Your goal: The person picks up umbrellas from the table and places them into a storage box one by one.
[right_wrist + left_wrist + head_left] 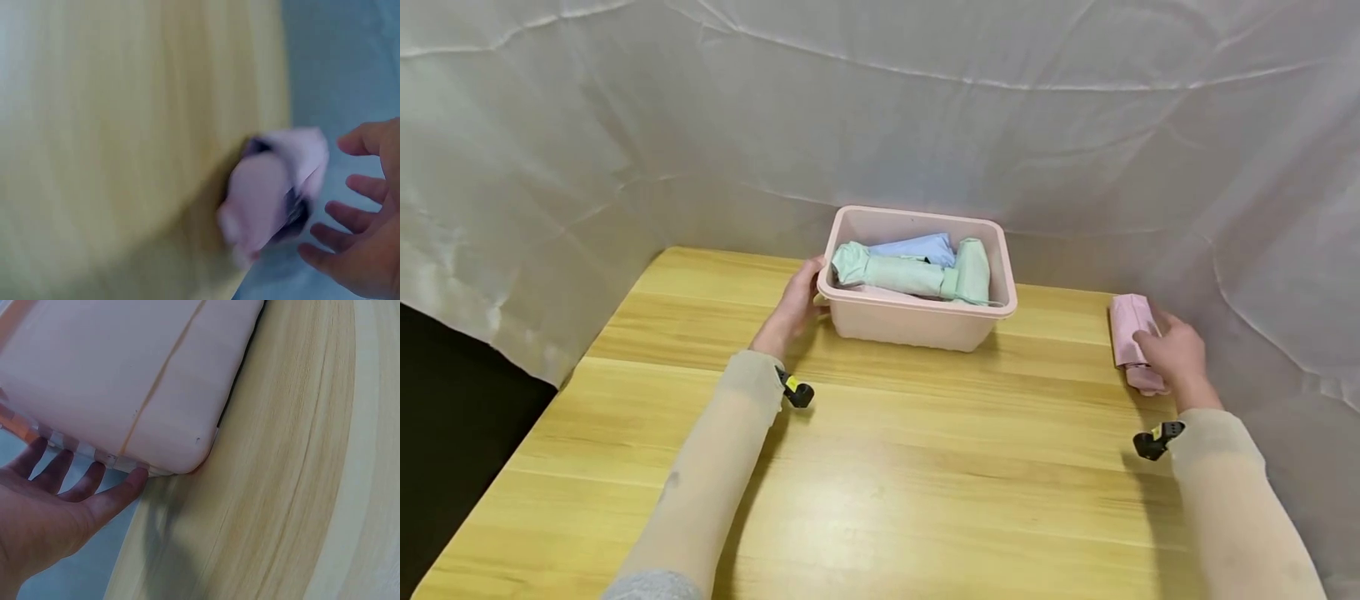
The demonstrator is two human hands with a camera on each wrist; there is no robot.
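A pink plastic bin (913, 327) stands at the back middle of the wooden table (925, 475). Inside lie two rolled mint-green cloths (895, 273) and a light blue one (917, 247). My left hand (793, 308) touches the bin's left end; in the left wrist view its straight fingers (119, 494) lie under the rim of the bin (137, 375). A rolled pink cloth (1127, 321) lies near the table's right edge. My right hand (1176, 354) is at its near end. The blurred right wrist view shows spread fingers (350, 219) beside the pink roll (269, 187), not closed on it.
A white sheet (880, 108) hangs behind the table and along its right side, close to the pink roll. The table's left edge drops off to a dark gap (452, 400). Bare wood stretches in front of the bin.
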